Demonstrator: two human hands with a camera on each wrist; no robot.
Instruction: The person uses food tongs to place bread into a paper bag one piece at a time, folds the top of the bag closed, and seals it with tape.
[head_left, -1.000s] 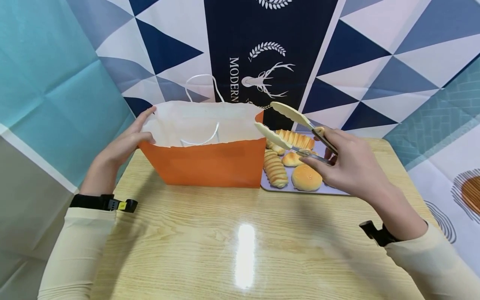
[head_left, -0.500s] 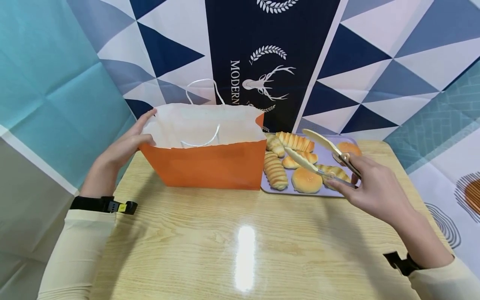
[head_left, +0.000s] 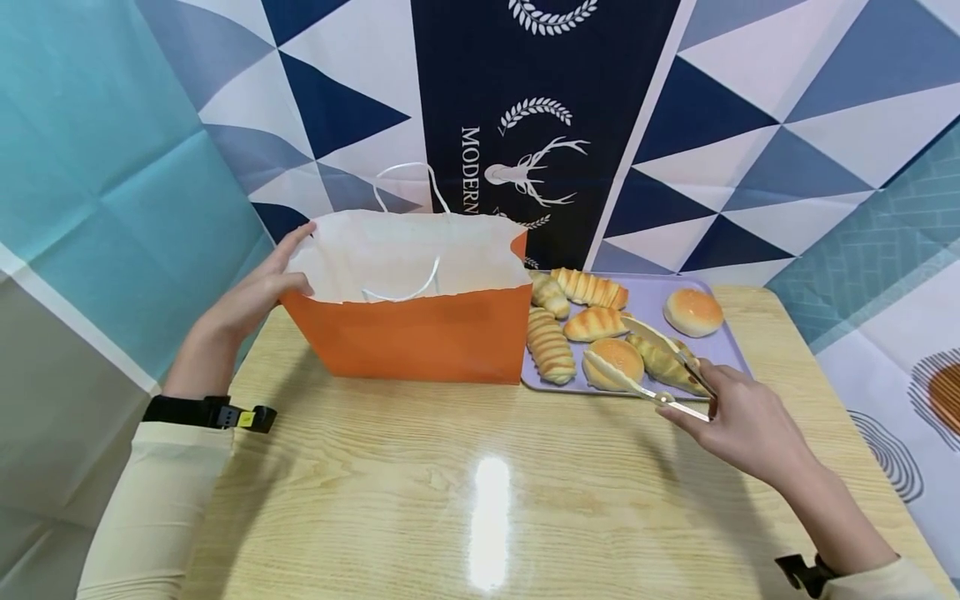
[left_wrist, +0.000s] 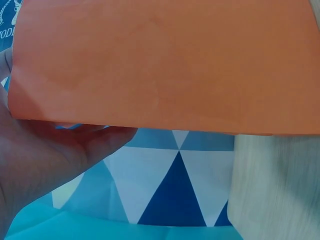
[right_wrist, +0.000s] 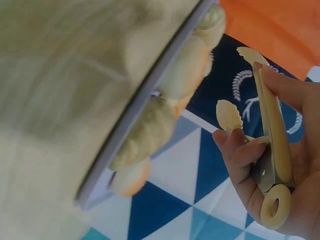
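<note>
My left hand (head_left: 251,300) grips the left side of an orange paper bag (head_left: 423,342), thumb at the front corner and fingers at the rim. The left wrist view shows the bag's side panel (left_wrist: 165,65) with fingers partly hidden behind it. In my right hand (head_left: 750,425) are serving tongs (head_left: 654,336) with cream tips and metal arms. They are spread, and in the head view their tips lie over and beside a round bun (head_left: 619,358) at the tray's front. A twisted bread roll (head_left: 663,367) lies under the tongs' arms. The right wrist view shows fingers wrapped round the tongs (right_wrist: 281,145).
A lavender tray (head_left: 645,296) beside the bag holds several breads, among them another round bun (head_left: 693,312), a ridged roll (head_left: 551,346) and a striped loaf (head_left: 590,288). The bag stands with its white inside and white handles showing. Patterned cloth backs the wooden table (head_left: 390,483).
My right hand has moved the tongs from beside the bag's right edge, rightward and down, over the front of the tray. My left hand stays on the bag.
</note>
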